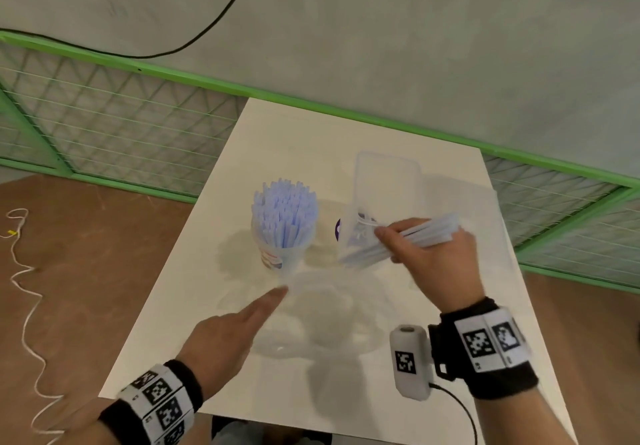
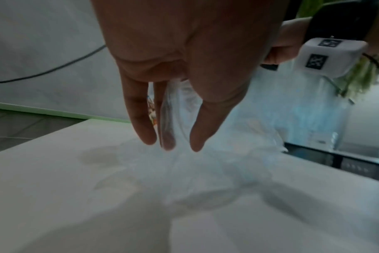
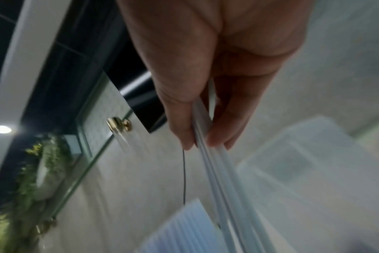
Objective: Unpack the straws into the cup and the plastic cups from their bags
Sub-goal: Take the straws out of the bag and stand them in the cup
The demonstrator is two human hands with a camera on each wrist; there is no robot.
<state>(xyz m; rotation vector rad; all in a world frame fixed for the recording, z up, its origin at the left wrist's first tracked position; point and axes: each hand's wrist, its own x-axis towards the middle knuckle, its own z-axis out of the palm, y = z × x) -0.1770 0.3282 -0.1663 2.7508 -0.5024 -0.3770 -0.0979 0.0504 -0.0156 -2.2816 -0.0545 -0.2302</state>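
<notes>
A clear cup (image 1: 282, 257) packed with pale blue straws (image 1: 284, 216) stands mid-table. Just right of it my right hand (image 1: 388, 245) grips a bundle of straws (image 1: 426, 233), thumb on top, with their lower ends still inside a clear straw bag (image 1: 388, 181). The right wrist view shows the same bundle of straws (image 3: 218, 179) pinched in my right hand (image 3: 200, 143), with the filled cup's straws (image 3: 184, 227) below. My left hand (image 1: 273, 297) reaches forward with straight fingers that touch a blurred clear plastic bag (image 1: 329, 316) lying on the table. That clear bag (image 2: 206, 171) lies under my left hand (image 2: 171, 145).
The white table (image 1: 346, 392) has its near edge by my wrists and its left edge beside brown floor. A green mesh fence (image 1: 121, 115) runs behind it. A black cable (image 1: 214, 21) hangs on the wall, and a white cord (image 1: 27, 288) lies on the floor.
</notes>
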